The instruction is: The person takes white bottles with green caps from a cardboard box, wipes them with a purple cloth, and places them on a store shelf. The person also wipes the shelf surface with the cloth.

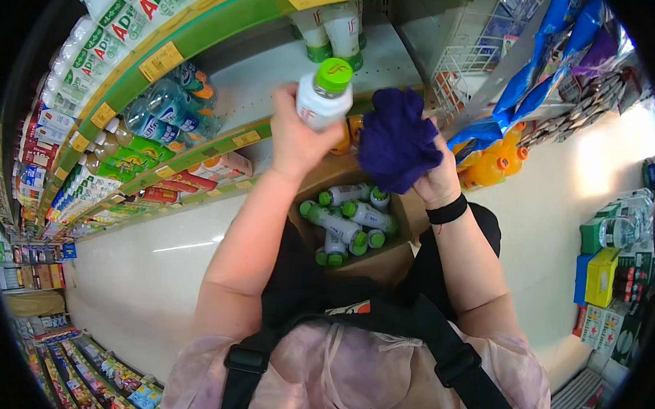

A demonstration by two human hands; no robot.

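Observation:
My left hand (303,132) grips a white plastic bottle (324,97) with a bright green cap, held upright in front of the shelf. In my right hand (438,173) is a bunched purple cloth (399,142), close beside the bottle but apart from it. Below both hands, between my knees, an open cardboard box (377,266) holds several similar green-capped bottles (337,227), lying at mixed angles. On the shelf board (267,76) ahead, a few green-based bottles (340,32) stand at the back right end.
Clear blue-tinted drink bottles (172,110) share the shelf to the left, below packs of white bottles (116,25). A white wire rack (451,81), hanging blue packets (542,66) and orange drink bottles (488,165) are at the right. Stacked drink cartons (602,326) line the far right.

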